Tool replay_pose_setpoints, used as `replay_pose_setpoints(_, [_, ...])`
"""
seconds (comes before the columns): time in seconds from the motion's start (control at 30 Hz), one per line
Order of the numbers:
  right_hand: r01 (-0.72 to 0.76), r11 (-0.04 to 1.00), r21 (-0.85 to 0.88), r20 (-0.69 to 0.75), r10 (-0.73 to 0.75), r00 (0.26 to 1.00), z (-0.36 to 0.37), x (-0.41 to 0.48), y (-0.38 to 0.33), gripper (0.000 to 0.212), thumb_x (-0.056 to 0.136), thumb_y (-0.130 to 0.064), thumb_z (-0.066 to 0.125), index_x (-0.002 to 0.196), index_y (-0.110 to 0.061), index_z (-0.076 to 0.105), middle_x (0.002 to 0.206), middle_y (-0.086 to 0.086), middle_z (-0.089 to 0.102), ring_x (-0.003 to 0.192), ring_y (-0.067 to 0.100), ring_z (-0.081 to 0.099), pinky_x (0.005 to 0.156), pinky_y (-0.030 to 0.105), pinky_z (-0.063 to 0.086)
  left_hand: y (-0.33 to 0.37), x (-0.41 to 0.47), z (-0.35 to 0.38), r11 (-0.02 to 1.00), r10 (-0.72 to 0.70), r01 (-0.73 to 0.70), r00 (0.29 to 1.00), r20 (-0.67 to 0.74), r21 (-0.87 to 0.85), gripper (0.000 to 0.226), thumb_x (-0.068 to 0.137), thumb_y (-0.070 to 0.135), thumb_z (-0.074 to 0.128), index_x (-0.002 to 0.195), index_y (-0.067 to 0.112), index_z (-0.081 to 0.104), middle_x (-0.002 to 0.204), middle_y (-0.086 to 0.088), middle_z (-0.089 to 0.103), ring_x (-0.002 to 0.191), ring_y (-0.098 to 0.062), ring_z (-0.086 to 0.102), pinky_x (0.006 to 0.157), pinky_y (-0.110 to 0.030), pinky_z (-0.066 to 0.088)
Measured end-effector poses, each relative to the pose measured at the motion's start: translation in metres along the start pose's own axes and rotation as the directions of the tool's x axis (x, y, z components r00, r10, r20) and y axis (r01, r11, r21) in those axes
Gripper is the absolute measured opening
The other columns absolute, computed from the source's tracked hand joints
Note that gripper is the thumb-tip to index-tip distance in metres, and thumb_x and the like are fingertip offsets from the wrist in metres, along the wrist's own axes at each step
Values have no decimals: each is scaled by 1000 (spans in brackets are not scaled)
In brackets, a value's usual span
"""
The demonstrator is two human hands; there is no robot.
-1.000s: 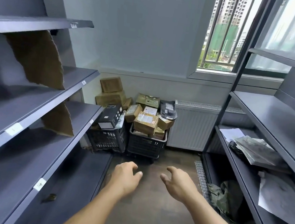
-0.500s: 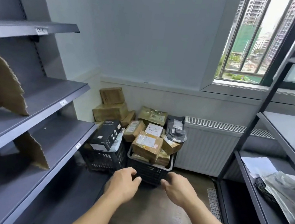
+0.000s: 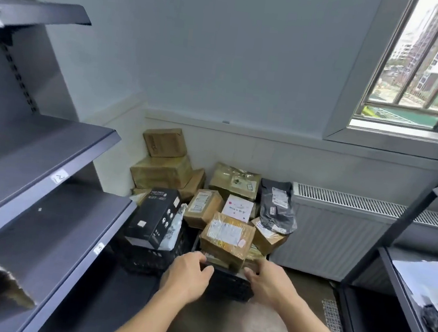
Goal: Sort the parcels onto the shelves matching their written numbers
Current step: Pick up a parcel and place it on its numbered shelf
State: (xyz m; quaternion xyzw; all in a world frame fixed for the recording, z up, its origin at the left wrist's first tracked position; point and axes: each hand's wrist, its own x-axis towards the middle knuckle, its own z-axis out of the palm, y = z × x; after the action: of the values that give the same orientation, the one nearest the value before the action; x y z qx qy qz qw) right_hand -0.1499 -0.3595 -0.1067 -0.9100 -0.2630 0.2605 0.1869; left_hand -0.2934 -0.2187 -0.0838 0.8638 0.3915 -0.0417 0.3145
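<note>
At 1 o'clock of left hand point(image 3: 187, 278), 11 of right hand point(image 3: 266, 284): brown taped cardboard parcel point(image 3: 227, 236) atop black plastic crate point(image 3: 228, 284), long axis 9-to-3. Equally near; both half-curled at crate rim, grip unclear.

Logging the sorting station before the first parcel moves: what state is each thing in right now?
left hand, grips the front rim of the right crate.
right hand, grips the same rim.
right crate, overfilled, pile rises above its rim.
taped brown parcel, sealed, topmost at the front.
black box, tilted on the left crate.
left shelves, hold torn cardboard.
</note>
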Motion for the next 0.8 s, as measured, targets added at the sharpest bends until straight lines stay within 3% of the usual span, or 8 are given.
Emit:
replay_pose_setpoints(0.23, [-44, 999, 28, -56, 45, 997, -23, 86, -48, 60, 101, -48, 48, 152, -18, 39, 149, 4, 51, 132, 23, 51, 105, 33, 44, 3, 101, -46, 998, 65, -66, 998, 19, 10, 35, 98, 45, 50, 129, 29, 57, 129, 7, 61, 113, -15, 57, 88, -30, 48])
replay_pose_setpoints(0.4, [-36, 999, -3, -42, 36, 998, -28, 134, -75, 59, 102, -46, 46, 152, -15, 38, 150, 5, 50, 135, 24, 48, 106, 34, 42, -3, 154, -67, 999, 50, -50, 999, 21, -8, 42, 97, 45, 51, 135, 29, 56, 134, 4, 59, 118, -16, 57, 91, -29, 48])
replay_pose_setpoints(0.63, [40, 998, -40, 22, -39, 999, -42, 220, -116, 58, 103, -45, 44, 152, -14, 37, 149, 6, 50, 133, 24, 50, 103, 35, 45, -11, 235, -99, 999, -19, 19, 1000, -14, -32, 37, 96, 45, 53, 129, 30, 60, 126, 6, 63, 107, -14, 60, 85, -31, 51])
replay_pose_setpoints(0.8, [116, 993, -35, 46, -114, 992, -57, 299, -148, 52, 103, -43, 46, 146, -15, 45, 143, 7, 56, 128, 25, 53, 102, 35, 45, -7, 303, -122, 992, -109, 103, 990, -87, -74, 43, 96, 46, 54, 134, 26, 58, 131, 4, 62, 118, -17, 59, 94, -31, 49])
